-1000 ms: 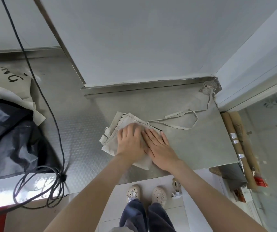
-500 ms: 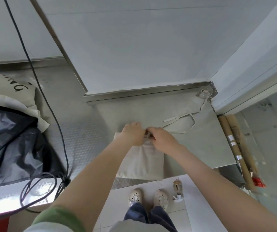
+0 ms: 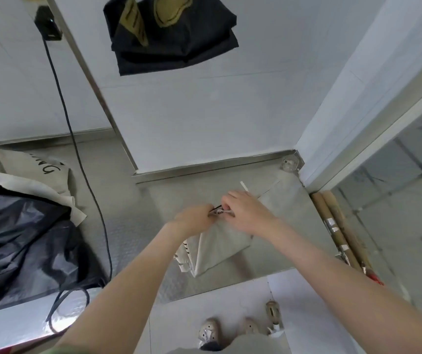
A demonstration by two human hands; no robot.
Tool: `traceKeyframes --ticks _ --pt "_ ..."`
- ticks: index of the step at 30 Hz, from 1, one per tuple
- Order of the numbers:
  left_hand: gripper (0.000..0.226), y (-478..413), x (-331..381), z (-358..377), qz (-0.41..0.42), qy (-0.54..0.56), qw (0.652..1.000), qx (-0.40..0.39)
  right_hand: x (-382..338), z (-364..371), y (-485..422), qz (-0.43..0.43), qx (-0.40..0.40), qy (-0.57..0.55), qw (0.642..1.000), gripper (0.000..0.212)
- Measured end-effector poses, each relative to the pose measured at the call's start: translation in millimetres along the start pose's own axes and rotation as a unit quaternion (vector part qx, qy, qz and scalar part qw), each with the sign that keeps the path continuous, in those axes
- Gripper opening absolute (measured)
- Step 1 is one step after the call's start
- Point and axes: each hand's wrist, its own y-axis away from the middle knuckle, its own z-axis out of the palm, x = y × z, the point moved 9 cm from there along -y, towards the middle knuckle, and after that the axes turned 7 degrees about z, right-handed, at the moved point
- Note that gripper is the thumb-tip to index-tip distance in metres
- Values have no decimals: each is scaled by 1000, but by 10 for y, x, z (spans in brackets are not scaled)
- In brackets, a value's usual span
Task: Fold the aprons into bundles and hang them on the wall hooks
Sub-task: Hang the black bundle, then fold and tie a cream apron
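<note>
Both the left hand [image 3: 194, 221] and the right hand [image 3: 248, 213] pinch the strap [image 3: 243, 186] of the folded apron [image 3: 220, 249] under them, probably tying the bundle; hanging comes next.

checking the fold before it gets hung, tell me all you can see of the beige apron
The beige apron is folded into a flat bundle of plain cloth, layered edges and dark print showing at its lower left. It appears to lie tilted on the metal counter, its lower end near the front edge. The left hand and right hand grip its top end; a pale strap pokes out beyond the right hand.
</note>
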Motion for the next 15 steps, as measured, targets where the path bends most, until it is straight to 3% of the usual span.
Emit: traceKeyframes --ticks 10,15 --pt "22 315 388 -511 4 -79 994 70 53 -613 140 99 4 -106 989 10" --pt "30 431 400 -773 -17 22 988 153 -59 -885 259 79 16 -119 990 17"
